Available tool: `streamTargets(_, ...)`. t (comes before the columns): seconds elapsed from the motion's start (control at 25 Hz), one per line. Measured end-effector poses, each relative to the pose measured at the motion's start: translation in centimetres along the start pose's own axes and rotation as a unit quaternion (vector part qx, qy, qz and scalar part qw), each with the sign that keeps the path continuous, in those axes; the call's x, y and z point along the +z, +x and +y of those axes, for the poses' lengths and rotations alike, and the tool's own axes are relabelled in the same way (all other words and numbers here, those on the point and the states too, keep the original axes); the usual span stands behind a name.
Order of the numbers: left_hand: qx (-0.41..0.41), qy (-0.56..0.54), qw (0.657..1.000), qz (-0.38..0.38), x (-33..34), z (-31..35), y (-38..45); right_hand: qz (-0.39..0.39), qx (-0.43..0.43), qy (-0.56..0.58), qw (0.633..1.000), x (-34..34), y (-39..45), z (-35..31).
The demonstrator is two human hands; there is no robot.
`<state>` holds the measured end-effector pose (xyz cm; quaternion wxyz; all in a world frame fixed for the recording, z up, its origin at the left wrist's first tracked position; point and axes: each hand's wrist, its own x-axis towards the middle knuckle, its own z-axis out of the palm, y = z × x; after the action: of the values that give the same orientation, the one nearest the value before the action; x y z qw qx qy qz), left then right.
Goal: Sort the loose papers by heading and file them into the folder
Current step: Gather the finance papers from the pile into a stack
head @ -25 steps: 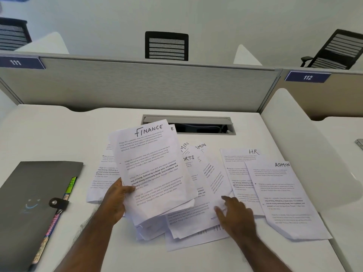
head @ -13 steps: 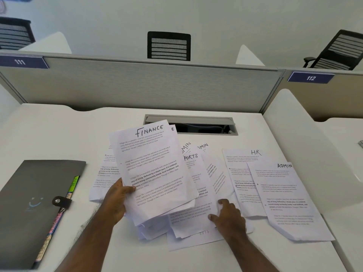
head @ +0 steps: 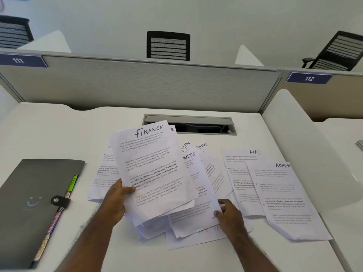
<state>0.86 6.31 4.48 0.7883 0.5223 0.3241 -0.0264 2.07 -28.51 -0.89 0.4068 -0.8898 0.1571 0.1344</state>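
My left hand (head: 115, 201) grips a small stack of sheets, its top page headed FINANCE (head: 151, 163), tilted up above the desk. Beneath it loose papers spread over the white desk (head: 49, 130). My right hand (head: 228, 214) pinches the lower right edge of a sheet whose heading ends in "PORTS" (head: 194, 189). Two sheets headed ADMIN peek out behind it. Further right lie an HR sheet (head: 237, 167) and an ADMIN sheet (head: 284, 195). A grey folder (head: 33, 193) lies shut by a snap strap at the left, coloured tabs showing along its edge.
A grey partition (head: 137, 83) closes the desk's far side, with an open cable slot (head: 196, 126) just before it. A white divider (head: 306, 146) rises along the right. Black chairs stand beyond the partition.
My right hand has slid left and nearer to me, from lying flat on the papers to pinching the edge of the "PORTS" sheet. The left hand's stack has stayed put.
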Motion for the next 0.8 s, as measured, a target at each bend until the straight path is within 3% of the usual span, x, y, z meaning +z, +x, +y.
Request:
streamTargets(0.2,0.005,-0.001,1.000,0.000,0.0,0.0,0.1,0.050,0.004,0.117,0.992,-4.7,2.3,0.6)
streamTargets(0.48,-0.003,0.000,1.000,0.001,0.1,-0.1,0.2,0.157,0.090,0.288,0.940,-12.8,5.6,5.2)
streamTargets(0.6,-0.006,0.000,1.000,0.001,0.1,-0.3,0.3,0.201,0.127,0.256,0.937,-14.6,5.5,7.6)
streamTargets(0.8,-0.017,-0.008,1.000,-0.004,0.3,-0.3,0.3,0.237,0.153,-0.017,0.959,-15.6,4.3,8.8)
